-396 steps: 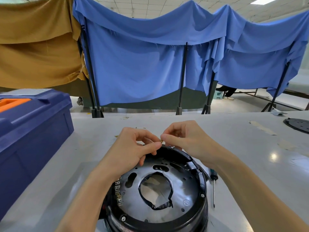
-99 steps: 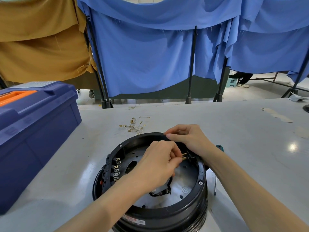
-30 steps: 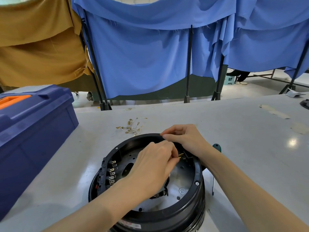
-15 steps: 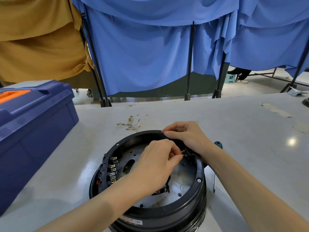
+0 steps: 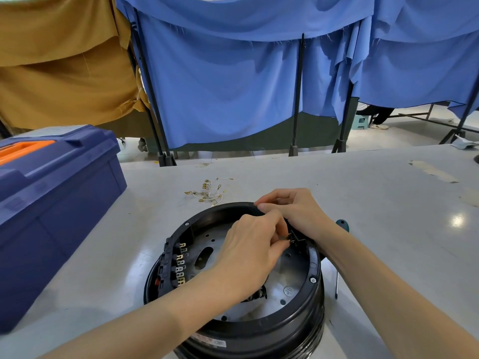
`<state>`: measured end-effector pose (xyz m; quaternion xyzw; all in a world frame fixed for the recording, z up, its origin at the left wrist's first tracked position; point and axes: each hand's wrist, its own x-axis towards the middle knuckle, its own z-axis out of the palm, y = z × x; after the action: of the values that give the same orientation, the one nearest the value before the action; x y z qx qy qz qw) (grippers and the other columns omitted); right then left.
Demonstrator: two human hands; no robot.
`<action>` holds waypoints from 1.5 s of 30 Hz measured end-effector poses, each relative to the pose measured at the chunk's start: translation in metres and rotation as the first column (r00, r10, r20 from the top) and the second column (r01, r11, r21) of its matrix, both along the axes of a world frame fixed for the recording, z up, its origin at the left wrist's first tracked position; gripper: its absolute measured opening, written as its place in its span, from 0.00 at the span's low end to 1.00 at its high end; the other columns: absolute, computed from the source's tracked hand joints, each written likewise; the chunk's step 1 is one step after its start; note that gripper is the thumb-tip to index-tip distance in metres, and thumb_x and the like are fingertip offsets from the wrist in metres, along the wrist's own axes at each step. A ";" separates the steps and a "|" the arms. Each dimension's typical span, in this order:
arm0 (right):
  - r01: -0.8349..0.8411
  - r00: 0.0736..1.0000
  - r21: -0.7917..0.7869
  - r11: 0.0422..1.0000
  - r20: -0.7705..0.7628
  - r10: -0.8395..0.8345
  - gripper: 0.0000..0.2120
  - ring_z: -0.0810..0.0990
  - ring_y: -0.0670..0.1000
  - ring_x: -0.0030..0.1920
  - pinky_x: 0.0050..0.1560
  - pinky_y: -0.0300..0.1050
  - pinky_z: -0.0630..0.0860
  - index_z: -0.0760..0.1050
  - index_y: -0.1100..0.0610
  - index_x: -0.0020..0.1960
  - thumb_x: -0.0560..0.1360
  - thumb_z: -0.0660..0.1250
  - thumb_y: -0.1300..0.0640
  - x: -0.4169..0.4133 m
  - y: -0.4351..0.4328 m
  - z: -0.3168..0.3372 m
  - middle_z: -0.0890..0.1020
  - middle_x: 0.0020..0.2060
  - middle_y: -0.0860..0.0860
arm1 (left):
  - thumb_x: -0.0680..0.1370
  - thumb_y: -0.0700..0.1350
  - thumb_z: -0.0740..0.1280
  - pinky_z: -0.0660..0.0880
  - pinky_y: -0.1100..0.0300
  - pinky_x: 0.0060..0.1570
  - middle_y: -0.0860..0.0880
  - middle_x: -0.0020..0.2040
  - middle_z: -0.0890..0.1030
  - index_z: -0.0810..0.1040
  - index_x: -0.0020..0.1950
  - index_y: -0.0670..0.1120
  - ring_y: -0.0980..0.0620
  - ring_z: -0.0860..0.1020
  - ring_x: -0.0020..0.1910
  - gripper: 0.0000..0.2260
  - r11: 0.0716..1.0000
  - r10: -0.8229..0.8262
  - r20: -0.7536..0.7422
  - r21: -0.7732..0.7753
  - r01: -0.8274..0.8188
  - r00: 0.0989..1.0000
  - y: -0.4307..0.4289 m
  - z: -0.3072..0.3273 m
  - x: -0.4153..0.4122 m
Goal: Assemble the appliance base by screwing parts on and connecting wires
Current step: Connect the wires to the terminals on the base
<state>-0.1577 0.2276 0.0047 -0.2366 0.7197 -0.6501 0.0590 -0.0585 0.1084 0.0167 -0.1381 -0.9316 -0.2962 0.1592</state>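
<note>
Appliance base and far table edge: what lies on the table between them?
In the head view, loose wires with gold terminals lie on the table just beyond the appliance base.

The grey surface (image 5: 375,203) is being occupied by a black appliance base (image 5: 259,330), a blue toolbox (image 5: 51,203) at the left, loose wires (image 5: 210,190) beyond the base, and a screwdriver (image 5: 342,225) just beside its right.

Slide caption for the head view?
Left hand pinches a brass terminal while right hand grips the rim of the round black plastic appliance base.
</note>
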 end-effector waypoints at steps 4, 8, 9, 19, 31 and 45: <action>0.004 1.000 0.003 1.000 0.005 -0.004 0.04 0.84 0.44 0.39 0.41 0.31 0.76 0.84 0.60 0.44 0.73 0.72 0.66 0.000 0.000 0.000 0.86 0.39 0.52 | 0.77 0.45 0.69 0.74 0.50 0.51 0.49 0.42 0.83 0.81 0.50 0.46 0.49 0.79 0.45 0.04 0.992 -0.014 -0.018 -0.128 0.011 1.000 0.001 0.006 0.001; 0.005 1.000 0.007 1.000 0.011 -0.005 0.04 0.84 0.44 0.40 0.41 0.30 0.76 0.84 0.59 0.44 0.73 0.72 0.66 0.000 0.000 0.000 0.87 0.40 0.53 | 0.78 0.46 0.65 0.72 0.52 0.52 0.51 0.48 0.81 0.81 0.53 0.48 0.50 0.77 0.50 0.07 0.968 0.002 -0.067 -0.250 -0.019 0.998 0.001 0.007 0.000; 0.007 1.000 0.009 1.000 0.011 -0.007 0.04 0.84 0.44 0.40 0.41 0.31 0.76 0.84 0.59 0.44 0.73 0.72 0.66 0.001 0.000 0.000 0.87 0.40 0.53 | 0.79 0.46 0.64 0.71 0.53 0.52 0.52 0.49 0.81 0.80 0.54 0.49 0.50 0.77 0.50 0.07 0.963 0.003 -0.086 -0.269 -0.026 0.996 0.001 0.007 0.000; 0.001 1.000 0.000 1.000 0.018 -0.001 0.04 0.84 0.45 0.40 0.41 0.32 0.76 0.84 0.60 0.44 0.73 0.72 0.66 0.000 0.000 0.000 0.86 0.38 0.51 | 0.53 0.43 0.80 0.62 0.63 0.27 0.54 0.23 0.73 0.74 0.23 0.49 0.52 0.69 0.21 0.14 0.795 -0.159 -0.385 -0.595 -0.114 0.909 0.001 0.014 0.001; 0.020 1.000 -0.001 1.000 -0.002 -0.020 0.04 0.82 0.42 0.36 0.40 0.32 0.76 0.83 0.66 0.47 0.73 0.71 0.69 0.001 -0.001 0.000 0.84 0.36 0.54 | 0.62 0.34 0.78 0.70 0.61 0.28 0.48 0.29 0.77 0.77 0.30 0.43 0.48 0.73 0.25 0.11 0.784 -0.386 -0.358 -0.614 0.097 0.850 -0.008 0.015 -0.007; 0.002 1.000 0.027 1.000 -0.015 -0.002 0.07 0.85 0.49 0.41 0.46 0.39 0.80 0.84 0.60 0.43 0.71 0.72 0.70 0.005 0.002 0.004 0.86 0.40 0.56 | 0.67 0.49 0.78 0.67 0.67 0.41 0.52 0.34 0.79 0.83 0.36 0.46 0.55 0.74 0.35 0.08 0.842 -0.342 -0.253 -0.510 0.176 0.905 -0.014 0.020 -0.008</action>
<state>-0.1524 0.2299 0.0091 -0.2398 0.7290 -0.6387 0.0560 -0.0668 0.0944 0.0367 -0.3472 -0.9068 -0.0498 0.2339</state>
